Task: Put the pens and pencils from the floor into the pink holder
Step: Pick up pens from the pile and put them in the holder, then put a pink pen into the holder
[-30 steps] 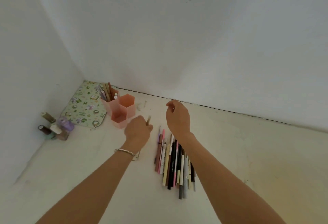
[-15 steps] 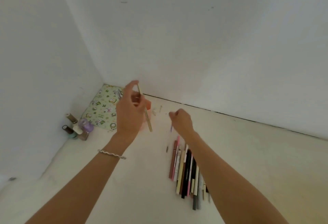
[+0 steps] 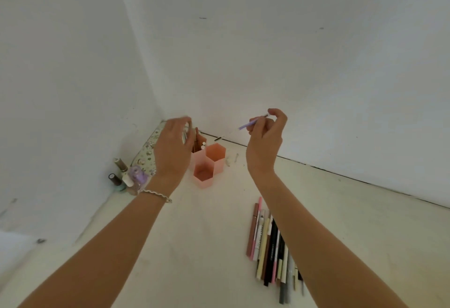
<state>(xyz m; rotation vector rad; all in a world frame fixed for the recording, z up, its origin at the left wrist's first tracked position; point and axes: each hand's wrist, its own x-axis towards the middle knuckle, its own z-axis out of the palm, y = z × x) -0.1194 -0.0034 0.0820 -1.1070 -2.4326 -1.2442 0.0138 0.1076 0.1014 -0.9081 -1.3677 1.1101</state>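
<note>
The pink holder [image 3: 207, 182], three hexagonal cups, stands on the floor near the room's corner. Its back-left cup holds several pens [image 3: 198, 140]; the other two look empty. My left hand [image 3: 171, 151] hovers over that back-left cup, blurred, its fingertips on a pale pencil [image 3: 186, 134] that points down into it. My right hand [image 3: 264, 142] is raised to the right of the holder and pinches a thin purple brush pen [image 3: 248, 124] whose dark tip points left. Several pens and pencils [image 3: 270, 244] lie side by side on the floor under my right forearm.
A floral pouch [image 3: 146, 155] lies against the left wall behind the holder. Small bottles [image 3: 126, 177] stand in front of it. Two white scraps [image 3: 229, 161] lie right of the holder. White walls close the corner on the left and behind.
My left hand has carried the pale pencil up and over the holder's back-left cup. My right hand has lifted the purple brush pen off the floor. The camera has moved closer.
</note>
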